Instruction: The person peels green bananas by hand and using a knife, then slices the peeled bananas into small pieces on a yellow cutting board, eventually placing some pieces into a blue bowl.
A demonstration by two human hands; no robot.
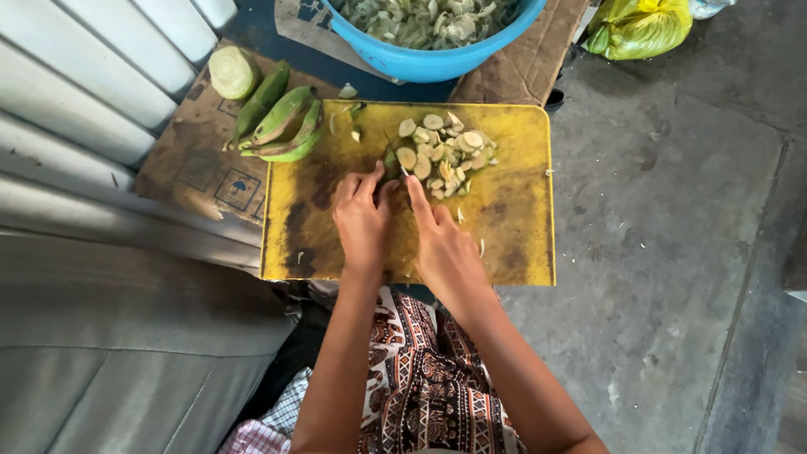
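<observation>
Green plantain piece lies near the middle of the yellow cutting board, pinned under the fingertips of the left hand, which clasps its end. The right hand is clenched around a knife whose handle is hidden in the fist; the index finger runs along the top, and the blade meets the plantain just at the left fingers. At one o'clock from the hands sits a heap of pale sliced rounds. Whole green plantains lie at ten o'clock, off the board on cardboard. A blue basin of slices stands at twelve o'clock.
</observation>
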